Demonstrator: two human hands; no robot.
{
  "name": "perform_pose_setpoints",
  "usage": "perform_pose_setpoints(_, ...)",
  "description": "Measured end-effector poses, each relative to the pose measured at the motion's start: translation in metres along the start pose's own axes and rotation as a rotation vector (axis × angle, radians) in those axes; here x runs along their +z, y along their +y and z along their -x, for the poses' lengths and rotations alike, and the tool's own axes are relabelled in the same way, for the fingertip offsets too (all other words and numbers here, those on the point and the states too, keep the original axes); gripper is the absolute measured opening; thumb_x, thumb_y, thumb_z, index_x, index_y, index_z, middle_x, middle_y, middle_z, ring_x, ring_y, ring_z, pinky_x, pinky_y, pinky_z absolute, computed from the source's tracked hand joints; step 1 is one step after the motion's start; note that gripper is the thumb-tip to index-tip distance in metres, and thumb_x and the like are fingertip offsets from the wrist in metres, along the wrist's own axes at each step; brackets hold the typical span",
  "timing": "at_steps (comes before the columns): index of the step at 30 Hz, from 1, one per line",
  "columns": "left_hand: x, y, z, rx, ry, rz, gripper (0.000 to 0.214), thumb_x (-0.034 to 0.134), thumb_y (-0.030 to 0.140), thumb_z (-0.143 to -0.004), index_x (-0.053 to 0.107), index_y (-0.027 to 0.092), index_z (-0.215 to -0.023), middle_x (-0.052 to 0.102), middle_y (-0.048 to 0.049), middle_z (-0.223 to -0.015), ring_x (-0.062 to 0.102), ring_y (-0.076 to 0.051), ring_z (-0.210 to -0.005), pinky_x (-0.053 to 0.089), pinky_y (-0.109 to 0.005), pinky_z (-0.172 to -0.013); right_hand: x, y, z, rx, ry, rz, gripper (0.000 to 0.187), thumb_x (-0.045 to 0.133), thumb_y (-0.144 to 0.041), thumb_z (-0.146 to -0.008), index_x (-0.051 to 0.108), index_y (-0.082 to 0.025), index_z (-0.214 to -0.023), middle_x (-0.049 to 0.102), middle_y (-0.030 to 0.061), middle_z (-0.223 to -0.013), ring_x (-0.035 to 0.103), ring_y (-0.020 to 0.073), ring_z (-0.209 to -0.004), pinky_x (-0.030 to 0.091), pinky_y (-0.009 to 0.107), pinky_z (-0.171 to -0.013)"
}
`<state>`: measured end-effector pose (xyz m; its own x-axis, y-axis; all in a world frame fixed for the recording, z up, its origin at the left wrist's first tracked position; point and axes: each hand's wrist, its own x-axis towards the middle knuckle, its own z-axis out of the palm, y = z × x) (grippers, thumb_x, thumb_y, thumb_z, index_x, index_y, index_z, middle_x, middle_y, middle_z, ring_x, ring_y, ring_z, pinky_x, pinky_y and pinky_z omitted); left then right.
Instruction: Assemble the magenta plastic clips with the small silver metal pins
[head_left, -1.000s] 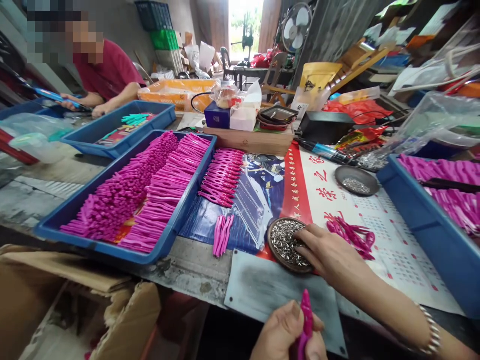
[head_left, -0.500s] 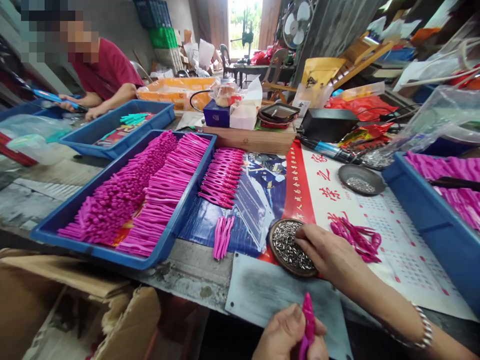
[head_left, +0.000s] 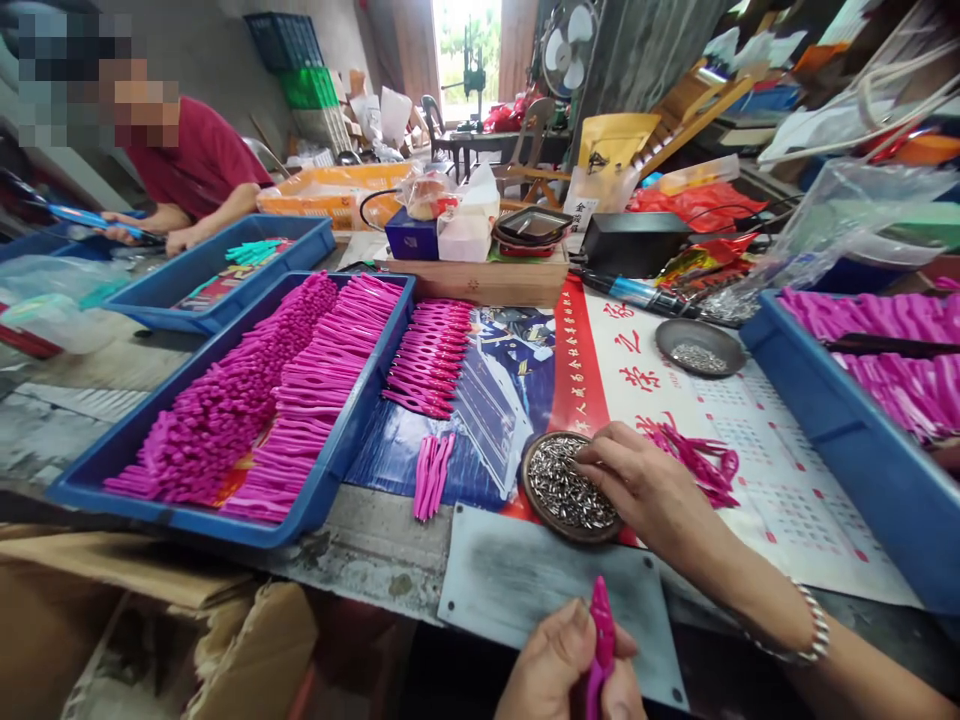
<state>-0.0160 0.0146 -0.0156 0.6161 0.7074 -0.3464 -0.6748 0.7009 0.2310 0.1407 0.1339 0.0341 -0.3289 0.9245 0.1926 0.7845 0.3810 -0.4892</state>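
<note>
One magenta piece (head_left: 602,635) stands nearly upright in the left hand (head_left: 566,660), above the near edge of a grey plate (head_left: 517,575). It is glossy plastic, slim, and narrows to a blunt point at the top; light glints along its upper part, and small dark marks show on the side facing the camera. Its lower end runs down between the fingers, partly hidden by them. The left hand is closed around it, thumb on one side and bent fingers on the other.

The right hand (head_left: 637,480) reaches over a round brown bowl (head_left: 577,537), its fingers curled and drawn close together, tips at the metal pins (head_left: 566,480). Whether it has hold of a pin, I cannot tell. The pins are short, silvery and shiny, lying in all directions and covering the bowl's floor.

Beside the right hand, a loose pile of magenta parts (head_left: 701,465) lies tangled on a printed calendar sheet (head_left: 802,520). Left of the bowl, well apart from it, a few slender magenta strips (head_left: 433,475) lie side by side, just below a neat column of paired magenta pieces (head_left: 427,355) with narrow gaps along their middles.
</note>
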Motion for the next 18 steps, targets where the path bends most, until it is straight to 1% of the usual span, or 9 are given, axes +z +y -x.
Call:
perform_pose_setpoints(2,0.0,-0.001,0.0,-0.006,-0.016,0.007,0.032,0.067,0.047,-0.082,0.073,0.016,-0.085,0.056,0.0009,-0.051,0.041,-0.006,-0.036,0.023,-0.02,-0.039,-0.005,-0.001,0.003,0.019,0.033,-0.083,0.019,0.046,-0.018,-0.093,0.063,-0.019,-0.085,0.067,0.0077,-0.082,0.065,0.0228,-0.074,0.051,0.033,-0.066)
perform_pose_setpoints(4,0.001,-0.001,0.001,-0.002,-0.027,0.001,0.033,0.067,0.048,-0.082,0.073,0.016,-0.086,0.056,0.001,-0.051,0.042,-0.007,-0.036,0.024,-0.02,-0.039,-0.01,-0.004,0.007,0.032,0.04,-0.16,0.017,0.047,-0.019,-0.092,0.064,-0.02,-0.087,0.07,0.005,-0.079,0.067,0.021,-0.071,0.052,0.031,-0.063)
perform_pose_setpoints(6,0.002,0.0,0.002,0.01,-0.03,-0.011,0.033,0.066,0.048,-0.083,0.072,0.016,-0.086,0.055,0.0013,-0.052,0.041,-0.006,-0.036,0.024,-0.019,-0.039,-0.015,-0.009,0.015,0.074,0.004,-0.321,0.016,0.05,-0.023,-0.093,0.065,-0.02,-0.09,0.071,0.003,-0.076,0.068,0.0194,-0.068,0.054,0.028,-0.06)
perform_pose_setpoints(9,0.005,0.002,0.004,0.013,-0.026,-0.017,0.032,0.064,0.047,-0.085,0.071,0.016,-0.09,0.055,0.0025,-0.054,0.036,-0.005,-0.035,0.026,-0.018,-0.038,-0.024,-0.02,0.032,0.195,-0.082,-0.679,0.013,0.058,-0.029,-0.092,0.066,-0.019,-0.091,0.071,0.0023,-0.076,0.068,0.0176,-0.064,0.055,0.026,-0.058)
perform_pose_setpoints(11,0.006,0.003,0.003,0.005,-0.041,-0.037,0.033,0.059,0.048,-0.088,0.07,0.017,-0.092,0.05,0.0047,-0.049,0.031,-0.005,-0.033,0.027,-0.018,-0.037,-0.028,-0.027,0.044,0.264,-0.126,-0.841,0.012,0.061,-0.03,-0.091,0.066,-0.02,-0.093,0.071,0.0023,-0.078,0.067,0.0169,-0.065,0.056,0.026,-0.061)
perform_pose_setpoints(12,0.007,0.003,0.002,0.002,-0.061,-0.061,0.035,0.057,0.049,-0.089,0.069,0.017,-0.087,0.046,0.0058,-0.045,0.028,-0.005,-0.032,0.027,-0.018,-0.036,-0.029,-0.031,0.051,0.279,-0.151,-0.886,0.012,0.061,-0.031,-0.092,0.066,-0.02,-0.094,0.07,0.002,-0.078,0.067,0.0167,-0.066,0.056,0.026,-0.062)
perform_pose_setpoints(15,0.008,0.003,-0.001,-0.003,-0.097,-0.126,0.047,0.054,0.056,-0.087,0.06,0.017,-0.063,0.036,0.007,-0.037,0.021,-0.005,-0.028,0.026,-0.018,-0.032,-0.031,-0.037,0.067,0.273,-0.239,-0.9,0.014,0.055,-0.032,-0.096,0.064,-0.023,-0.1,0.069,0.0018,-0.082,0.066,0.0174,-0.072,0.056,0.027,-0.067)
perform_pose_setpoints(16,0.009,0.002,-0.002,-0.008,-0.094,-0.134,0.048,0.056,0.057,-0.086,0.057,0.017,-0.059,0.036,0.0069,-0.036,0.02,-0.005,-0.027,0.025,-0.018,-0.031,-0.031,-0.038,0.072,0.266,-0.269,-0.864,0.015,0.051,-0.033,-0.098,0.063,-0.024,-0.101,0.068,0.0021,-0.084,0.066,0.0179,-0.075,0.056,0.028,-0.068)
perform_pose_setpoints(18,0.01,0.001,-0.003,-0.026,-0.079,-0.129,0.048,0.057,0.058,-0.085,0.056,0.018,-0.06,0.035,0.0072,-0.035,0.019,-0.005,-0.026,0.023,-0.018,-0.03,-0.03,-0.04,0.08,0.262,-0.316,-0.771,0.018,0.045,-0.034,-0.101,0.061,-0.026,-0.105,0.068,0.003,-0.09,0.066,0.0188,-0.081,0.056,0.028,-0.071)
